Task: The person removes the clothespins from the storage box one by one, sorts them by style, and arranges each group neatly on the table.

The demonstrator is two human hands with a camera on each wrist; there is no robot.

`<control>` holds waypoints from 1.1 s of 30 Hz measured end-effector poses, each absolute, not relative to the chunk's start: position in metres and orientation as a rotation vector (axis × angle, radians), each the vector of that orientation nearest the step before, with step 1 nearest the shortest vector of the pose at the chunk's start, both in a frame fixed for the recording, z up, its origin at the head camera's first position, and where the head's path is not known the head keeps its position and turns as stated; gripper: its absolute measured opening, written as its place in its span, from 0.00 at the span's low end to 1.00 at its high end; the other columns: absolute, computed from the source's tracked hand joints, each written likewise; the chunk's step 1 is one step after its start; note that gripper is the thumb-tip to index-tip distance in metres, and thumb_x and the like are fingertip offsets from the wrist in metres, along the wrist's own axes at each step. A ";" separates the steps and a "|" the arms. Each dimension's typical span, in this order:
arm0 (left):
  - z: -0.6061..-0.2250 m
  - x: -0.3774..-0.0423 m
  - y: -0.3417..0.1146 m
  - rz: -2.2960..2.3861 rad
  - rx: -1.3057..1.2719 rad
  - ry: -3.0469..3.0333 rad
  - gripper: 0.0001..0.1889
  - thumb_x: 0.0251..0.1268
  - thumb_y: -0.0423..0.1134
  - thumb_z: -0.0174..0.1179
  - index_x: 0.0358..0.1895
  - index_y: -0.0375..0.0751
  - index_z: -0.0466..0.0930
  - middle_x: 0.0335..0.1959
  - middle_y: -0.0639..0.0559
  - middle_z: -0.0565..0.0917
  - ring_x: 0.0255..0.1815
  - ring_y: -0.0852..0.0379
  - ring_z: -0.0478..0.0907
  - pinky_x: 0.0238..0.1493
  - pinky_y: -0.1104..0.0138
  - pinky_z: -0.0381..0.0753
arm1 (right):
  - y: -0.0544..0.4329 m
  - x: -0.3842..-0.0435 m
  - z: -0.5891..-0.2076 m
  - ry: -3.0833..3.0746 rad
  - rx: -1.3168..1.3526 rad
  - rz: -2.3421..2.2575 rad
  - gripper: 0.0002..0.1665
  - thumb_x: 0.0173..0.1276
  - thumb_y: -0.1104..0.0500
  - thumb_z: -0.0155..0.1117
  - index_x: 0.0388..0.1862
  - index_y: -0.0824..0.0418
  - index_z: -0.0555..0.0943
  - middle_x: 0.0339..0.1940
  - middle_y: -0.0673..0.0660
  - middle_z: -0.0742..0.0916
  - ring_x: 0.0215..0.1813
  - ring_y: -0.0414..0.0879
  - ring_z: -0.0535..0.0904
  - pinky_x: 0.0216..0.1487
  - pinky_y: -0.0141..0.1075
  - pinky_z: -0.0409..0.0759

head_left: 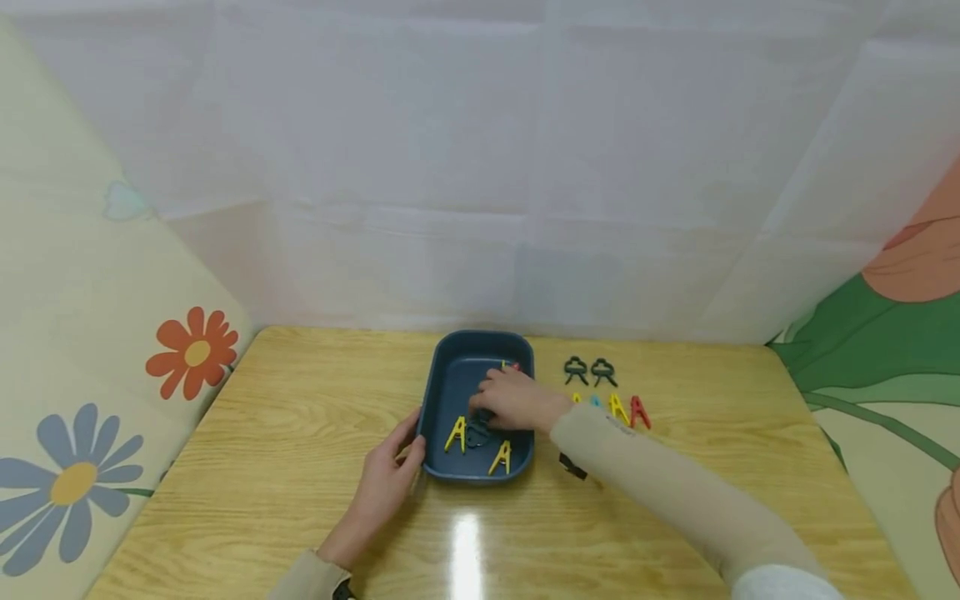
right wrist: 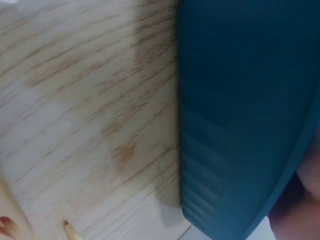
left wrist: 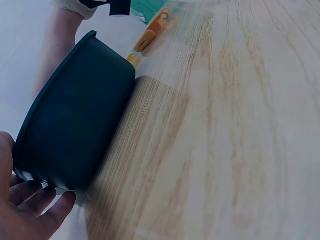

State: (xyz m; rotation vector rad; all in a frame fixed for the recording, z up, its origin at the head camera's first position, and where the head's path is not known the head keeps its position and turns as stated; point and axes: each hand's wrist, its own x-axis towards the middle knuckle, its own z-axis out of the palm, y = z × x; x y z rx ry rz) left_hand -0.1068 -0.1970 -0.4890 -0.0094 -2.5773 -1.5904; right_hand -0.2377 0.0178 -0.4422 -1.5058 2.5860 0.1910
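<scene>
A dark blue rectangular tray sits on the table. Inside it lie two yellow clothespins and a black clip, with a red clip partly hidden near the far right. My right hand reaches over the tray's right wall, fingers curled downward around a dark clip that they mostly cover. Against the tray's left wall my left hand rests with fairly straight fingers and thumb. The left wrist view shows its fingertips touching the tray's side.
Right of the tray stand two black clips in a row. Closer in are a yellow clothespin, a red clothespin and a blue one, partly behind the right sleeve. A white sheet hangs along the table's back edge.
</scene>
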 end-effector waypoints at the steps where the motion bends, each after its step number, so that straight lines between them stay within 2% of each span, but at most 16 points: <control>1: -0.488 -0.107 -0.197 -1.594 -0.005 -2.581 0.25 0.81 0.32 0.53 0.77 0.36 0.69 0.71 0.37 0.77 0.67 0.38 0.77 0.60 0.43 0.82 | 0.018 -0.238 -0.442 2.596 -1.496 0.193 0.20 0.71 0.49 0.73 0.60 0.43 0.86 0.55 0.47 0.87 0.56 0.46 0.77 0.60 0.43 0.77; 3: -0.487 -0.106 -0.196 -1.603 0.000 -2.589 0.25 0.82 0.33 0.53 0.77 0.37 0.68 0.72 0.37 0.76 0.68 0.38 0.77 0.61 0.43 0.81 | 0.020 -0.239 -0.442 2.608 -1.480 0.199 0.21 0.70 0.48 0.74 0.60 0.43 0.86 0.55 0.48 0.87 0.55 0.46 0.77 0.58 0.43 0.77; 9: -0.486 -0.107 -0.196 -1.606 0.008 -2.597 0.25 0.82 0.34 0.53 0.78 0.37 0.68 0.73 0.37 0.75 0.69 0.39 0.76 0.62 0.43 0.80 | 0.023 -0.238 -0.442 2.592 -1.461 0.197 0.23 0.70 0.51 0.74 0.63 0.42 0.84 0.57 0.51 0.83 0.57 0.47 0.76 0.62 0.45 0.76; 16: -0.487 -0.107 -0.196 -1.588 -0.002 -2.596 0.25 0.82 0.34 0.53 0.77 0.37 0.68 0.72 0.37 0.76 0.69 0.38 0.76 0.62 0.42 0.81 | 0.020 -0.236 -0.442 2.597 -1.441 0.197 0.19 0.69 0.51 0.76 0.58 0.45 0.86 0.53 0.51 0.82 0.55 0.46 0.77 0.59 0.42 0.78; 27: -0.487 -0.105 -0.196 -1.576 0.012 -2.614 0.25 0.82 0.34 0.53 0.77 0.35 0.68 0.72 0.36 0.75 0.69 0.37 0.76 0.62 0.42 0.80 | 0.016 -0.234 -0.445 2.590 -1.443 0.234 0.19 0.68 0.49 0.76 0.56 0.48 0.86 0.55 0.49 0.84 0.56 0.46 0.76 0.59 0.42 0.77; 33: -0.487 -0.106 -0.196 -1.573 0.004 -2.608 0.25 0.82 0.33 0.53 0.77 0.35 0.68 0.72 0.35 0.75 0.69 0.37 0.76 0.61 0.42 0.81 | 0.018 -0.234 -0.444 2.634 -1.488 0.205 0.16 0.67 0.49 0.76 0.52 0.47 0.86 0.53 0.48 0.84 0.53 0.46 0.75 0.55 0.41 0.76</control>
